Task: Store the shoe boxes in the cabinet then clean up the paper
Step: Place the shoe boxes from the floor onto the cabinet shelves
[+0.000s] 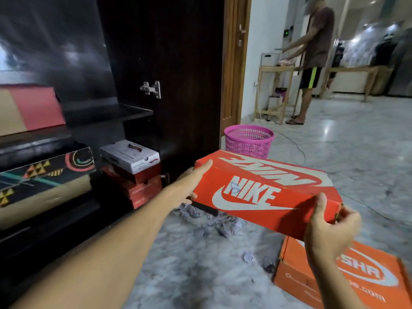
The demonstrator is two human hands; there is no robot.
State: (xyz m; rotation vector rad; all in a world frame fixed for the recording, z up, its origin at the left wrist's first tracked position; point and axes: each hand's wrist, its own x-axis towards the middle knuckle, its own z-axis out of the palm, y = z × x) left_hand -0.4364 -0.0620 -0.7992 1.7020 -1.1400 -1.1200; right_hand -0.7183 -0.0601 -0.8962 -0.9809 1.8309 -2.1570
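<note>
I hold a red Nike shoe box [263, 192] in the air over the floor, level, in front of the open dark cabinet [124, 112]. My left hand [191, 184] grips its left end and my right hand [330, 224] grips its right end. Under it, an orange shoe box [347, 277] lies on the floor at the lower right. Crumpled paper [223, 221] is scattered on the marble floor below the red box. Inside the cabinet sit a white box on red boxes [131, 157], a patterned black box [44, 175] and a pink and tan box [29, 108].
A pink mesh waste basket [248, 141] stands on the floor beside the open cabinet door [182, 74]. Another person [312, 63] stands at a wooden table [276, 90] at the back right. A cable runs across the floor behind the basket.
</note>
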